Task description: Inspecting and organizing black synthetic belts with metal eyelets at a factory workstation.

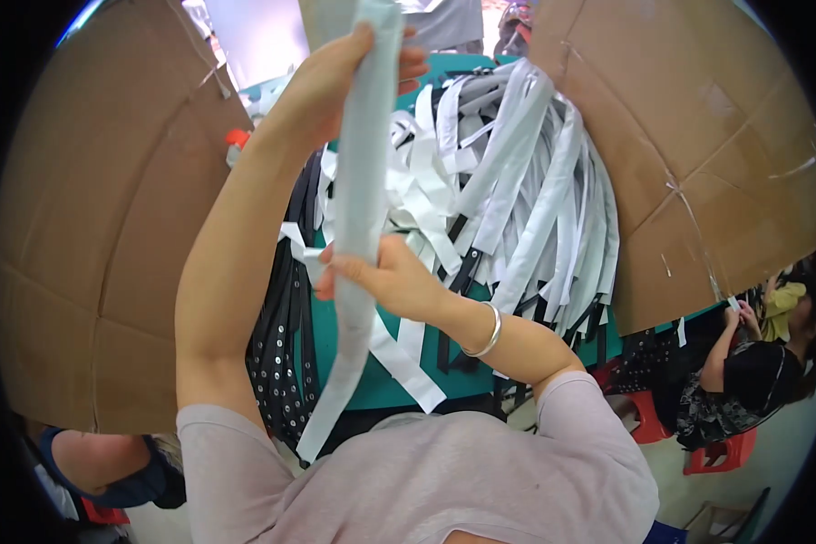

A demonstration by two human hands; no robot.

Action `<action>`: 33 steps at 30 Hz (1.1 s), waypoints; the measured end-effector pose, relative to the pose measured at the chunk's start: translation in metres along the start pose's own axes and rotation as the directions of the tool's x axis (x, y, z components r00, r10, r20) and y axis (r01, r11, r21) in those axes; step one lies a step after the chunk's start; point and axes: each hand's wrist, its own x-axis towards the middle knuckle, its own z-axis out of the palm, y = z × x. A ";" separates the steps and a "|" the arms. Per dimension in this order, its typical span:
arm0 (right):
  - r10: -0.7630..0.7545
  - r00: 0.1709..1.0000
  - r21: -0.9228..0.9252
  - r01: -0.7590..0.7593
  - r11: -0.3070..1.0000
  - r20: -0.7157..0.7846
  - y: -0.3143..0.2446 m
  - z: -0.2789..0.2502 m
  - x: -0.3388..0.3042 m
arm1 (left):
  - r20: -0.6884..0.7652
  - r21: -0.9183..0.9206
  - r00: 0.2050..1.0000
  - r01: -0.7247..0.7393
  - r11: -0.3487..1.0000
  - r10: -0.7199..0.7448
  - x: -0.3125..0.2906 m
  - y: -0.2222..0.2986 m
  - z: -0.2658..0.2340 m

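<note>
A long pale grey-white strap [363,181] stretches between both my hands, running from the top of the view down to my chest. My left hand [335,68] is raised high and grips its upper end. Lower down, my right hand [381,272], with a silver bangle [490,331] on the wrist, pinches the strap's middle. Beneath them a heap of white straps [526,190] lies over a teal table [335,344], with black studded belts [281,335] hanging at the table's left edge.
Tall brown cardboard panels stand at the left [100,227] and at the right [698,154] of the table. A seated person in dark clothes [743,372] is at the lower right on a red stool [721,453]. Another person's arm [109,462] shows at lower left.
</note>
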 end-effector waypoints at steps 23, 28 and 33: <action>0.027 0.998 -0.995 -0.048 -0.085 -0.050 0.070 -0.103 -0.044 | 0.283 0.845 0.930 -0.358 0.398 0.236 -0.135 -0.207 -0.005; -0.288 0.931 -0.903 0.311 0.295 0.227 -0.053 0.008 -0.054 | 0.047 0.785 0.993 -0.104 0.611 0.109 -0.215 -0.124 -0.042; -0.366 0.757 -0.558 0.649 0.517 0.541 -0.120 0.070 -0.115 | -0.335 0.942 0.670 0.231 0.243 0.662 -0.481 0.040 -0.149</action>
